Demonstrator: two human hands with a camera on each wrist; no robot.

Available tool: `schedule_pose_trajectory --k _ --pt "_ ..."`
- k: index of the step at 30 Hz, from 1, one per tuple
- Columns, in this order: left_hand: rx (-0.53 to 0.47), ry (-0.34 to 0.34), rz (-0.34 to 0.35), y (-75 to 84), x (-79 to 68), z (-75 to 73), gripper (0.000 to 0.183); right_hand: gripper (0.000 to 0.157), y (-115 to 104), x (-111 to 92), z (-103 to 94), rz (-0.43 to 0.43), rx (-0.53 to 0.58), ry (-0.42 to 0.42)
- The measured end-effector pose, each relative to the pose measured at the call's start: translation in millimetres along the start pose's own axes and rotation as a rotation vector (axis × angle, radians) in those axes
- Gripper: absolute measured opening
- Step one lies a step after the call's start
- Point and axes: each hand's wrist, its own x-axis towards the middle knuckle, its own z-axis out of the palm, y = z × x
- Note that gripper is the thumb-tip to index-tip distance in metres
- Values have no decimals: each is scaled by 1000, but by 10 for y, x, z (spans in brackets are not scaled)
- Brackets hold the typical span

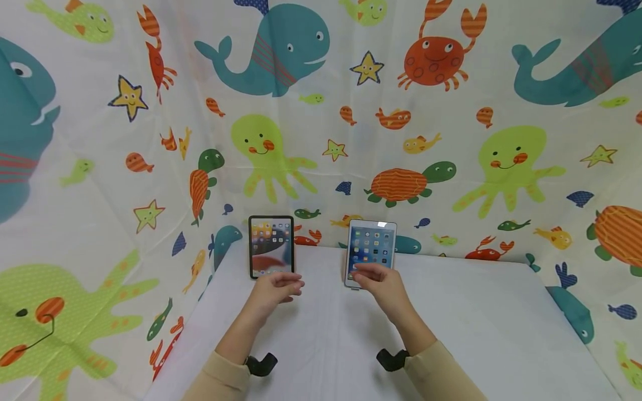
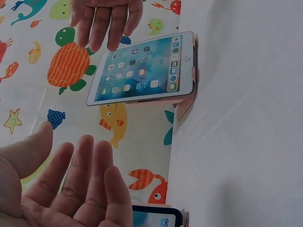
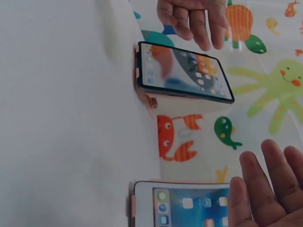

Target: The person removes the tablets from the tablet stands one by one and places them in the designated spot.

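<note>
Two tablets, one black-bordered (image 1: 271, 245) and one white-bordered (image 1: 372, 242), stood upright, leaning slightly back, at the rear of the white-covered table (image 1: 321, 334). Each rested against a pinkish support (image 2: 185, 105), presumably so that its lit screen faced the person. The left hand (image 1: 275, 288) hovered before the black-bordered tablet and the right hand (image 1: 383, 285) before the white-bordered one; both were empty, fingers relaxed and parted, perhaps to leave the screens unpressed. From the head view, the right fingers hid the white-bordered tablet's lower left screen; the left hand slightly overlapped its neighbour's bottom edge. A sea-creature curtain (image 1: 341, 209) hung behind.
</note>
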Motion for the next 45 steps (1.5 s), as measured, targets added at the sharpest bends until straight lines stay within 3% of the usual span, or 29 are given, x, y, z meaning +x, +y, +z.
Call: schedule_pose_trajectory --k 9,16,24,34,45 --pt "-37 -2 -8 -16 113 -139 31 36 -24 145 119 6 47 -19" --pt "-68 21 -52 -9 208 -258 35 32 -79 269 188 14 61 -53" --pt "-106 43 -44 -54 339 -367 43 30 -125 442 277 5 31 -86" --pt "-98 99 -48 -67 393 -546 53 31 -45 672 501 34 28 -119" --pt "-137 175 -61 -18 448 -772 49 29 -153 902 700 44 28 -135"
